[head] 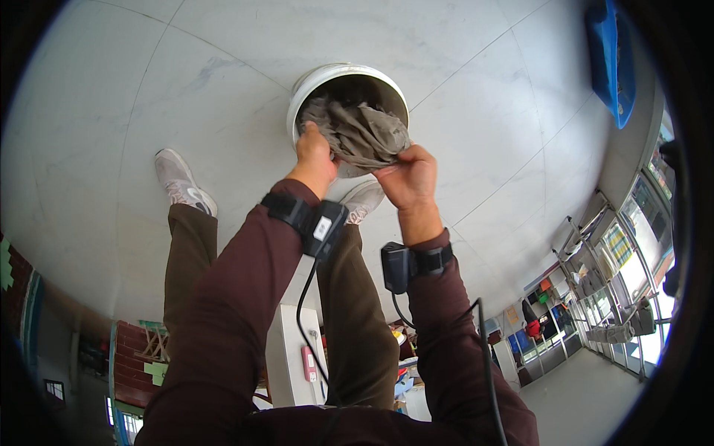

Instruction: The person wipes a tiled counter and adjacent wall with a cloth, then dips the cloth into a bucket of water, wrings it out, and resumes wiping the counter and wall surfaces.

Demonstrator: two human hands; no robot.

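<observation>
A crumpled grey-brown cloth (362, 131) is held by both my hands at the mouth of a white plastic bucket (293, 125). My left hand (314, 156) grips the cloth's left side, thumb on top, close by the bucket's rim. On the cloth's right end, my right hand (410, 173) has its fingers and thumb closed around the edge. The bucket's inside looks dark, and the cloth hides much of it. Whether the cloth is wet, I cannot tell.
Pale tiles cover the floor (223, 95). My shoes (181, 181) stand near the bucket. Black devices (323, 228) with cables are strapped to my wrists. A blue plastic container (611, 67) lies at the far right. Below it stands a metal rack (608, 312) with hanging cloths.
</observation>
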